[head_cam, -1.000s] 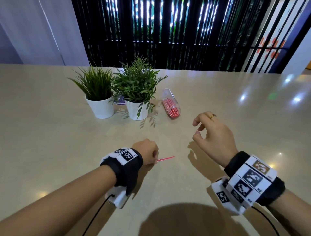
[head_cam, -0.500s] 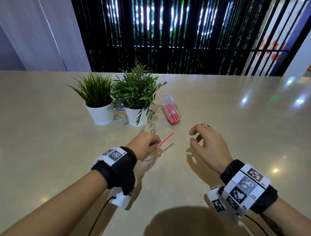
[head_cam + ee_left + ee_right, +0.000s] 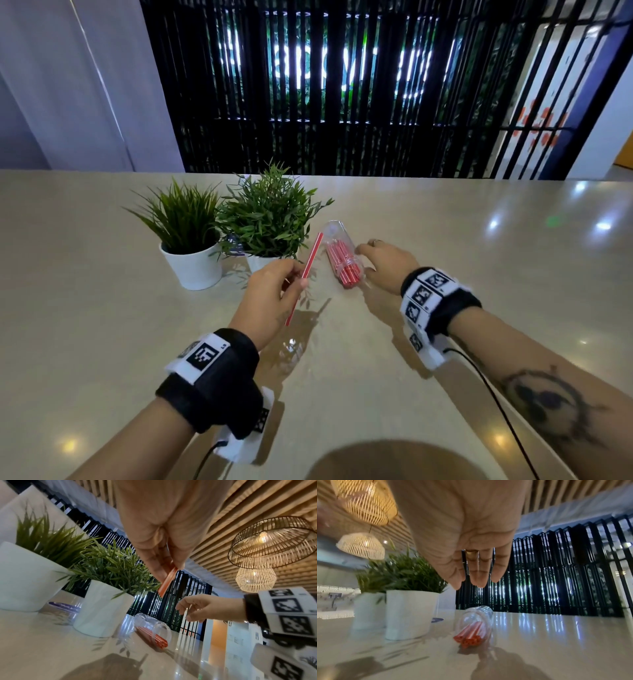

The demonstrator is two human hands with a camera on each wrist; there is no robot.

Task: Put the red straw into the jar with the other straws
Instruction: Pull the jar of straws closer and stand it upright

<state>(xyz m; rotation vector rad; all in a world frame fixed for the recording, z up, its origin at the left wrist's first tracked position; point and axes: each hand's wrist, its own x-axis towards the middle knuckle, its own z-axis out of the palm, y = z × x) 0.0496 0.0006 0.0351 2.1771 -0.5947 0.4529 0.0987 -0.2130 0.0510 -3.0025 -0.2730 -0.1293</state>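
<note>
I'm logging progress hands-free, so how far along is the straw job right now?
Done: the red straw is off the table, pinched in the left hand. In hand: the right hand reaches over the jar, which lies on its side; whether it touches is unclear. Left: slide the straw into the jar's open mouth.

Head above, wrists low beside jar (image 3: 342, 257)
</note>
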